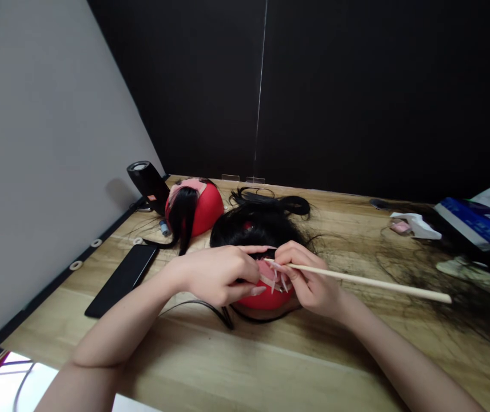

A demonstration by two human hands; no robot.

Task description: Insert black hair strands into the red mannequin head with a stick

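Note:
A red rounded head form (266, 300) lies in front of me, with a pink and pale patch on it and black hair (266, 226) spread over its far side. My right hand (311, 280) is closed around a thin pale wooden stick (373, 280), whose near tip reaches the patch while its long end points right. From the other side, my left hand (227, 274) rests at the form, index finger and thumb stretched apart along the patch, the other fingers partly curled. The fine work between the fingertips is too small to make out.
Behind on the left stand a second red head form (208, 209) with black hair and a black cylindrical speaker (148, 186). A black phone (122, 280) lies near the left edge. Loose hair (454, 297), crumpled tissue (422, 226) and a blue package (480, 223) occupy the right.

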